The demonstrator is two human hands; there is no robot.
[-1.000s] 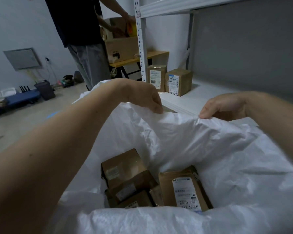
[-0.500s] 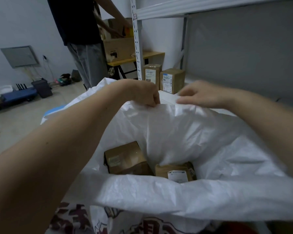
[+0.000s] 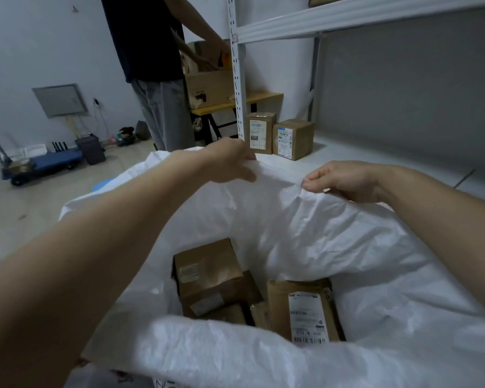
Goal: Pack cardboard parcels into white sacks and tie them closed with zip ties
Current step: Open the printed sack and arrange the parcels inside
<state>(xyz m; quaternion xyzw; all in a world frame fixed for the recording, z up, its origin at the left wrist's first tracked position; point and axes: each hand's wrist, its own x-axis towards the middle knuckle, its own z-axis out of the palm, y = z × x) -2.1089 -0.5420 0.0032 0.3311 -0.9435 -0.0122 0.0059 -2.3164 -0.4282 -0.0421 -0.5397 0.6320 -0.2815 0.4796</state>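
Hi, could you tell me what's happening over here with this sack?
A person holds the far rim of an open white sack with both hands: the left hand grips it and the right hand pinches it. Several cardboard parcels already lie inside; two more parcels stand on the shelf behind. The sack is not yet tied. Another person handles boxes beyond.

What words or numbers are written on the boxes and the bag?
Nothing reads clearly.
Label on the box in the sack: barcode and print, too blurred.
Labels on the two shelf boxes: too small.
Red and dark print at the sack's bottom edge: cut off, unreadable.
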